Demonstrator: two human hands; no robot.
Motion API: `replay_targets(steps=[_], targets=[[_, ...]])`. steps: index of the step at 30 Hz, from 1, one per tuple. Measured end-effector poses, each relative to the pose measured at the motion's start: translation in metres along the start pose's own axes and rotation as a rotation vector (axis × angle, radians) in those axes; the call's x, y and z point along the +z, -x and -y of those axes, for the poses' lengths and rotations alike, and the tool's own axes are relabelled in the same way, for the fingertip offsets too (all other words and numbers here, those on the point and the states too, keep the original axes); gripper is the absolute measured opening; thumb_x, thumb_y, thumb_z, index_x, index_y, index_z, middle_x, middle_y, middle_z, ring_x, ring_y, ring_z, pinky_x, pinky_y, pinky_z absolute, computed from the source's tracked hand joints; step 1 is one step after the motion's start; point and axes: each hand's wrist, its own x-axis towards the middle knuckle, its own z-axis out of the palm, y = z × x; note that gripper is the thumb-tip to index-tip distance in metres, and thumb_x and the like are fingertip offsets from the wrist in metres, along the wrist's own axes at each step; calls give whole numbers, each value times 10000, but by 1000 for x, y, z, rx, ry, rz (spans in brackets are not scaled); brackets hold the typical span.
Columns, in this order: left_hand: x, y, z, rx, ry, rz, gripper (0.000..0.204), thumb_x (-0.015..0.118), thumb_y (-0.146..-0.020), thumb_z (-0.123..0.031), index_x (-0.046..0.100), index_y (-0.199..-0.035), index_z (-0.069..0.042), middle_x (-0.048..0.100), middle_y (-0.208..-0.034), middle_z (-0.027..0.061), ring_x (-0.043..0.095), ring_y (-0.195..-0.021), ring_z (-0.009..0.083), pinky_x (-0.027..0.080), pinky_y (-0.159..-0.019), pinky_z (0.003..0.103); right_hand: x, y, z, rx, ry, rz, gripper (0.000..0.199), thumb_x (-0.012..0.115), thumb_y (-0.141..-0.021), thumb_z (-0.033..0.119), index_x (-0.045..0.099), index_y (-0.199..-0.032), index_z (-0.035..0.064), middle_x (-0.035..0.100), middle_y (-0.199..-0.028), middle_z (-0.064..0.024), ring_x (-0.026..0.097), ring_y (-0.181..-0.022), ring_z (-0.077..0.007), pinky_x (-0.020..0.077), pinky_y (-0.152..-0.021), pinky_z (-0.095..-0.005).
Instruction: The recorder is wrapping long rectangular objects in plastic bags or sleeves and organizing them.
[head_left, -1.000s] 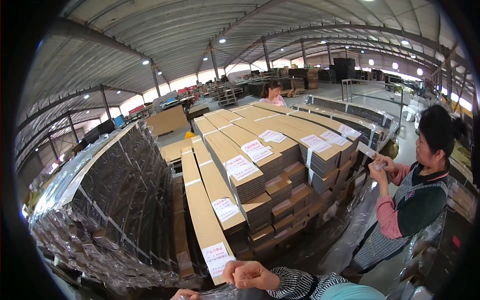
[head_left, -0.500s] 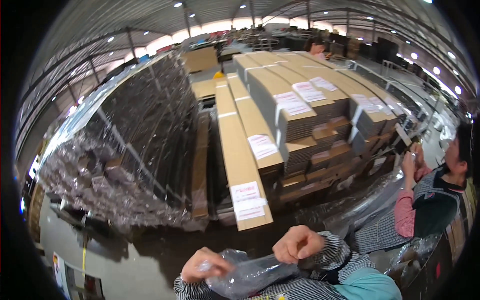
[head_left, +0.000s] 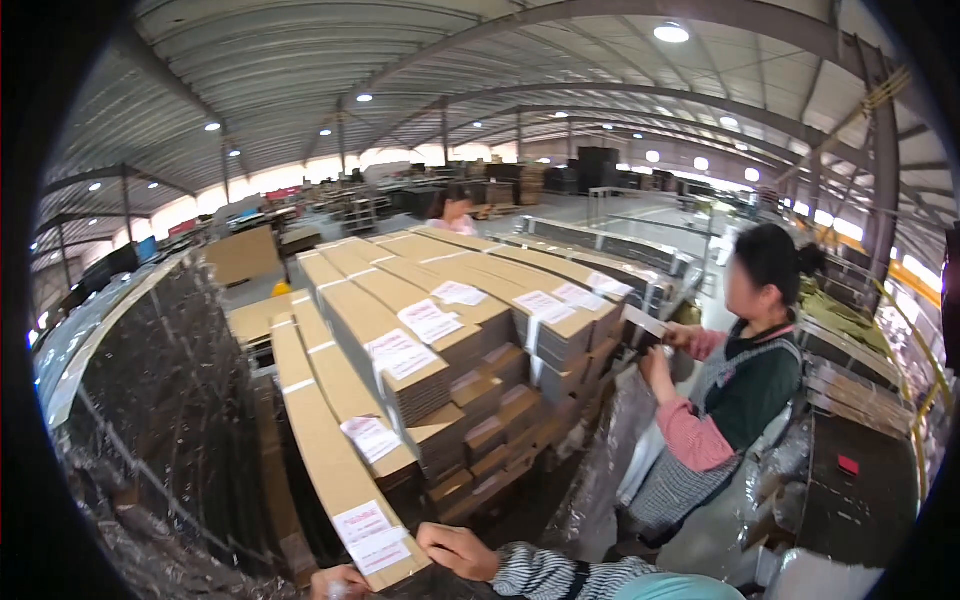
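Two long bundles of flat brown cardboard lie side by side, and the outer cardboard bundle (head_left: pixel 318 455) has its near end closest to me. A white label with red print (head_left: pixel 372 537) is on that end. Beside its right corner is my right hand (head_left: pixel 458 552), its fingers curled closed; what they hold, if anything, is hidden. At the lower edge, left of the same end, my left hand (head_left: pixel 342 582) is cut off by the frame. Its fingers close around a shiny bit of clear plastic film (head_left: pixel 346 591).
A tall stack of strapped cardboard (head_left: pixel 470 285) stands beyond. At left rises a dark pile wrapped in film (head_left: pixel 160 370). On the right a co-worker (head_left: pixel 735 390) holds a white strip (head_left: pixel 645 321). Another person (head_left: pixel 455 210) is behind the stack.
My view has swung up and to the right. Both hands have come to the bundle's near end; the clear film stretched between them earlier is now mostly out of sight.
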Motion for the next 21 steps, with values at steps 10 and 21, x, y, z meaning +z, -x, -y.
replay_targets(steps=[10,21], targets=[[-11,0,7,71,294,-291,395,726,-845,-294,616,-1014,45,673,-879,122,587,-708,153,465,-638,258,5,12,-21,37,148,-208,22,567,-935,26,556,-951,15,552,-861,-133,568,-788,-274,469,-727,-356],[-5,32,61,-181,-262,255,151,630,-791,-50,668,-925,8,674,-836,109,573,-729,160,483,-680,322,-23,19,8,213,-101,522,162,571,-967,174,582,-942,15,596,-845,-95,601,-773,-198,467,-709,-310]])
